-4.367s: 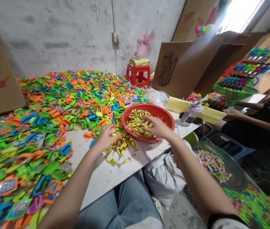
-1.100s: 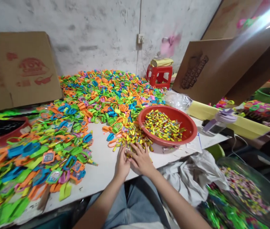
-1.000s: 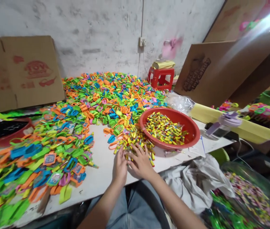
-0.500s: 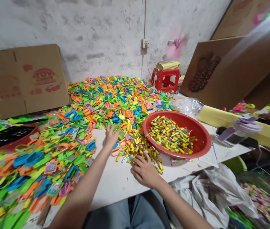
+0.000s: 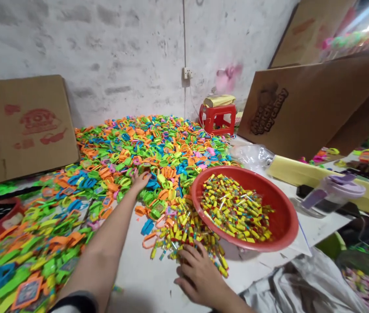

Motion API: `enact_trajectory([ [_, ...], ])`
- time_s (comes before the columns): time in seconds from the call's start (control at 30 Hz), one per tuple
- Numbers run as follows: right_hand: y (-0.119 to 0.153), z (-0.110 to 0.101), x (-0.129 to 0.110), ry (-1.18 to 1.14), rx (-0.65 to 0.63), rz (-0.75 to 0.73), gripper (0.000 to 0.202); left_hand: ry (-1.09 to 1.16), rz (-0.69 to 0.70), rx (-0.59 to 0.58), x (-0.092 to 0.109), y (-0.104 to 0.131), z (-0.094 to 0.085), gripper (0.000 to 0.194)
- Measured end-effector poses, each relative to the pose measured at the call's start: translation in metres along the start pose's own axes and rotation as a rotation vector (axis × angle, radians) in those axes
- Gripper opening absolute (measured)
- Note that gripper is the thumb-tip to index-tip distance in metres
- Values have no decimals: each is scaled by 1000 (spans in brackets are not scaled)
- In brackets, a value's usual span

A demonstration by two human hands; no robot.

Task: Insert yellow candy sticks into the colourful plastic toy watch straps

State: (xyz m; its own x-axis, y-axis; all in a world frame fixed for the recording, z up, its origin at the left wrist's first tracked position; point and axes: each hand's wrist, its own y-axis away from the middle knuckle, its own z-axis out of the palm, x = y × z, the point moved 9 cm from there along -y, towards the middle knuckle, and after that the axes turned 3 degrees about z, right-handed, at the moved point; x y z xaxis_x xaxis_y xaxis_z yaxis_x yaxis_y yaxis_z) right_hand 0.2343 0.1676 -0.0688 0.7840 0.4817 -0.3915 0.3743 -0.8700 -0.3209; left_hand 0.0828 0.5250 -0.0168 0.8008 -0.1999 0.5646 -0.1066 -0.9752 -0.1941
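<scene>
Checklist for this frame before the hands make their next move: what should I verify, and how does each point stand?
1. Left hand at the toy watches: ok.
2. Left hand's grip closed on a watch: cannot tell.
3. Right hand beside the loose yellow pieces: ok.
4. Red basin upright: ok.
5. All yellow pieces inside the basin: not ok, many lie beside it.
6. Lidded cup upright, outside the basin: ok.

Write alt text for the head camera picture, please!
The left hand reaches into a bright pile of toy watches; the right hand is at yellow bits beside a red bowl holding more.
</scene>
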Motion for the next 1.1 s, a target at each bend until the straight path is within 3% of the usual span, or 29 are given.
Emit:
enact_trajectory([
  [0.13, -1, 1, 0, 7, -27, 1, 21, 97, 10, -134, 1, 20, 26, 37],
  [0.27, -1, -2, -4, 30, -15, -22, 20, 205, 53, -223, 4, 50, 26, 37],
  [0.43, 2, -2, -5, 51, 14, -38, 18, 241, -13, -103, -19, 85, 2, 42],
  [0.57, 3, -1, -4, 62, 23, -31, 19, 250, -75, -61, -31, 113, 7, 37],
  [0.9, 5, -8, -8, 67, 81, -47, 14, 310, -70, -42, 8, 140, 32, 42],
  [1.0, 5, -10, -9, 61, 99, -56, 13, 254, 0, -107, 17, 156, 23, 44],
  [1.1, 6, -10, -9, 44, 113, -59, 15, 129, 33, -150, 8, 180, -2, 45],
])
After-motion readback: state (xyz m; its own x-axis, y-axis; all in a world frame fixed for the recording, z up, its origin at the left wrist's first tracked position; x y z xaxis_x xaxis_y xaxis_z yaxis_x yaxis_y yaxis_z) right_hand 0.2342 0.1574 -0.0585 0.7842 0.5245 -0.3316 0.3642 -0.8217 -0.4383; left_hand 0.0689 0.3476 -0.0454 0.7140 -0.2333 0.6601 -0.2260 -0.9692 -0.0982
